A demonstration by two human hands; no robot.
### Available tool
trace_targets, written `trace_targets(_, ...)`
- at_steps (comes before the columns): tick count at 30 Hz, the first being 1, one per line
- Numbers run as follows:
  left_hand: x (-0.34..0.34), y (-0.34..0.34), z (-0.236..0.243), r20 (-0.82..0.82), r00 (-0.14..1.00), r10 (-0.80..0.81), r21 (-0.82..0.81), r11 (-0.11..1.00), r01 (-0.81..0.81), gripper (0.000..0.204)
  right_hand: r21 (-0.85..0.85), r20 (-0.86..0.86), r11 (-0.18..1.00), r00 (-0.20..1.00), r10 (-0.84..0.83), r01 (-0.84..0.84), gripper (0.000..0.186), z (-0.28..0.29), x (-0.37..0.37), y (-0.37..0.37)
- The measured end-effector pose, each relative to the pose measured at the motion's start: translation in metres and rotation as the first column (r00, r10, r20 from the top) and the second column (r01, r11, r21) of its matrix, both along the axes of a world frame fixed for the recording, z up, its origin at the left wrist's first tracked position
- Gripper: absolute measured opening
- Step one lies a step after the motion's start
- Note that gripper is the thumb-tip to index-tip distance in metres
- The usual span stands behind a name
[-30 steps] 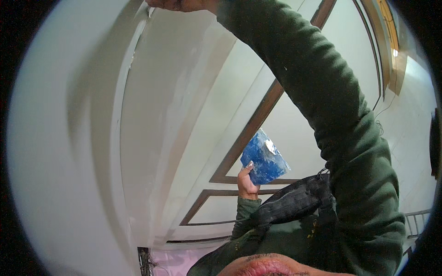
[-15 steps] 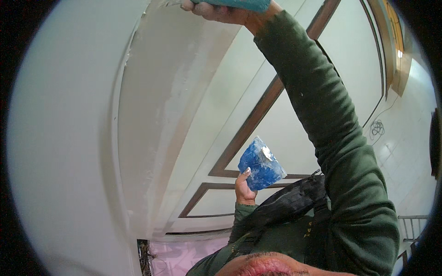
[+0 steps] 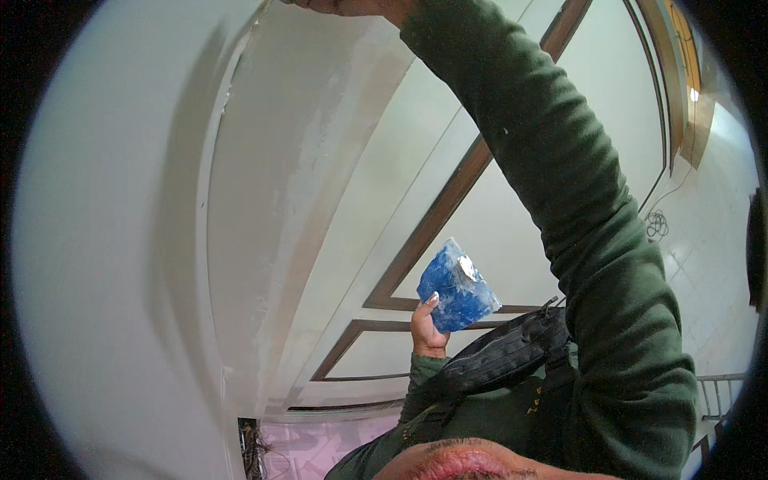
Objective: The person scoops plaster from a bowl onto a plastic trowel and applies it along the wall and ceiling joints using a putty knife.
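Smeared blue board (image 3: 460, 292), in left hand (image 3: 429, 332), well apart from right hand (image 3: 356, 6)

No text could be read. Small yellow marks (image 3: 535, 400) were seen on the dark green top (image 3: 498, 416), low in the frame, right of centre; whether letters were formed by them could not be told.

At the right we see a pale, glossy, tiled surface (image 3: 716, 264), seemingly the floor, where a loose coil of thin, dark cord (image 3: 657, 226) appears to lie. Nearer us, a flat, blue, angular board (image 3: 444, 300) bears a small, thick, white dab (image 3: 467, 267) by its upper right edge, and we notice pale, chalky smears (image 3: 458, 282) across its face.
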State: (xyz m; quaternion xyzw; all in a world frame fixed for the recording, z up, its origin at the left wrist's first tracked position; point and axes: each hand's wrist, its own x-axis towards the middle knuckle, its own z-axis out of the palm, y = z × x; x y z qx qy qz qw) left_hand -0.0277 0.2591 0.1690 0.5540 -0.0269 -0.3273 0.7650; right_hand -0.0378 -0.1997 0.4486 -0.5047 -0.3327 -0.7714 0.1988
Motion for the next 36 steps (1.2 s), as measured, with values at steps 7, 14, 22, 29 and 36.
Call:
trace_targets(7,-0.003,-0.004,0.015,-0.021,1.0,0.008,0.019,1.0,-0.007,0.043,0.181,-0.157,0.872,0.861,0.483,-0.456,0.016,0.015,-0.004,0.005)
trace_targets(14,-0.01,-0.015,0.008,0.334,0.943,0.001,0.07,0.997,-0.025,0.043,0.698,-0.173,0.3,0.254,0.952,-0.65,0.022,-0.084,-0.085,0.072)
trace_targets(22,0.009,-0.042,0.01,0.164,0.987,0.002,-0.091,0.996,0.013,0.045,0.612,-0.689,0.79,0.459,0.561,-0.045,0.022,-0.243,-0.147,0.125)
trace_targets(29,0.019,-0.073,-0.004,0.098,0.984,-0.15,-0.106,0.981,0.16,0.043,0.063,-0.998,0.996,0.031,0.061,0.069,0.019,-0.266,-0.185,0.129)
trace_targets(36,0.014,-0.114,-0.018,0.019,0.953,-0.303,-0.14,0.943,0.302,0.044,-0.097,-0.994,0.985,-0.069,-0.088,0.146,0.019,-0.244,-0.197,0.111)
